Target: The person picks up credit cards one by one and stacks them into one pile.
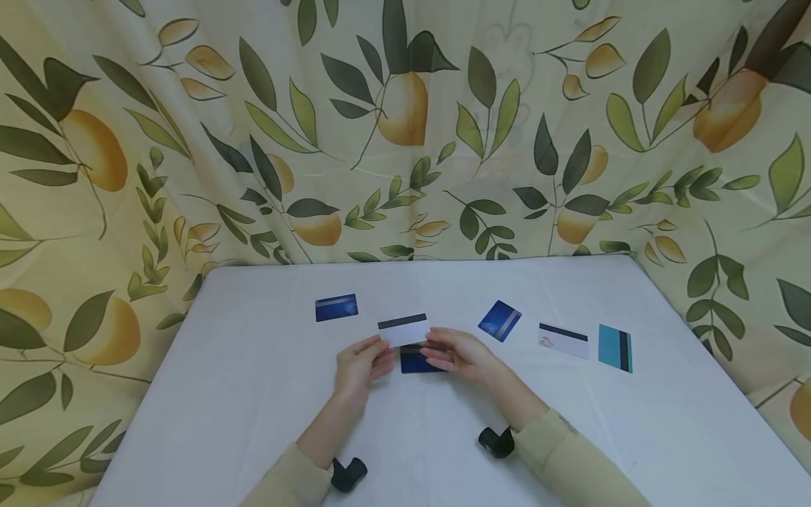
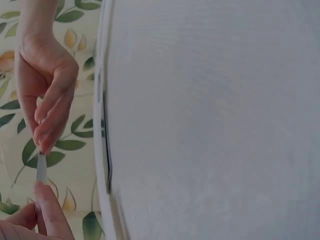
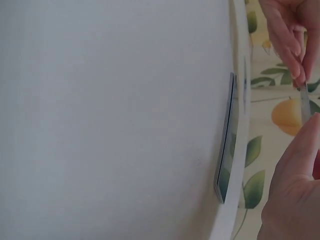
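Note:
In the head view, a white card with a black magnetic stripe (image 1: 403, 331) is held up between both hands. My left hand (image 1: 356, 373) pinches its lower left corner between thumb and fingers. At its right edge, the fingers of my right hand (image 1: 465, 355) pinch it. Both wrist views show this white card (image 2: 41, 169) edge-on, raised above the table. Below it in the head view lies a dark blue card (image 1: 419, 362), partly covered by the white card and the right fingers. In the right wrist view a card (image 3: 227, 140) lies flat on the tabletop.
On the white-covered table (image 1: 253, 422) lie a blue card (image 1: 336, 308) at the left and another blue card (image 1: 500, 321) right of the hands. Farther right are a white striped card (image 1: 563, 341) and a turquoise card (image 1: 614, 348). A fruit-patterned curtain (image 1: 405, 197) hangs behind.

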`<state>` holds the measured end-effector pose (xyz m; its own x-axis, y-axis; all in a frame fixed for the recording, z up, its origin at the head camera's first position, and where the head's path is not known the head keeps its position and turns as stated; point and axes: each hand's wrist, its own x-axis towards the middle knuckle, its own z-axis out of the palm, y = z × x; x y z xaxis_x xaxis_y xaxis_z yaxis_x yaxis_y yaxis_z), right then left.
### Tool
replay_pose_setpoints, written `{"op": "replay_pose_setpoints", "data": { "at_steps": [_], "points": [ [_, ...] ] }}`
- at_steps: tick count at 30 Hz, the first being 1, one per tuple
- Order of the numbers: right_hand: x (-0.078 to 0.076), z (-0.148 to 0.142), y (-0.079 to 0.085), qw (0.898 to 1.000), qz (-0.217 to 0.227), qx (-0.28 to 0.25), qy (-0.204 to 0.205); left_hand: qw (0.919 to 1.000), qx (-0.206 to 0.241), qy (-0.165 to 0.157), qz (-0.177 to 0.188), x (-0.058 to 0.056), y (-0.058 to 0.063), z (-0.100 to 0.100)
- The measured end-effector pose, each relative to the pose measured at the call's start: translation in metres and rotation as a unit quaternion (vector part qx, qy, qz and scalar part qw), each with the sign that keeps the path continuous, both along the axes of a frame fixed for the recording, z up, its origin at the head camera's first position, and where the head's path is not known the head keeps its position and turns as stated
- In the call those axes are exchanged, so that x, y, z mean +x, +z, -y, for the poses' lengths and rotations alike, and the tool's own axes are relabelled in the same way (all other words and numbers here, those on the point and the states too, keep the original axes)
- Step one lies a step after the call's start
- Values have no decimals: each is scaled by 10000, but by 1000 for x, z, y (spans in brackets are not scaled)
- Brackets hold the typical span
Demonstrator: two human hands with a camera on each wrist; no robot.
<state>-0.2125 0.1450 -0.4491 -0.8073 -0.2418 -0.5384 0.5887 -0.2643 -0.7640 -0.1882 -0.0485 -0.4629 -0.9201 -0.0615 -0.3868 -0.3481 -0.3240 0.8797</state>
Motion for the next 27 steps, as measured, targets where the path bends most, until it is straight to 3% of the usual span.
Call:
{"op": "replay_pose_setpoints", "data": {
  "at_steps": [16, 27],
  "points": [
    [23, -8, -9, 9954, -129, 728, -617, 9986, -182, -352, 338, 2, -9, -18],
    [29, -10, -16, 9855, -418, 1536, -595, 9960, -530, -638, 343, 3, -18, -22]
  ]
}}
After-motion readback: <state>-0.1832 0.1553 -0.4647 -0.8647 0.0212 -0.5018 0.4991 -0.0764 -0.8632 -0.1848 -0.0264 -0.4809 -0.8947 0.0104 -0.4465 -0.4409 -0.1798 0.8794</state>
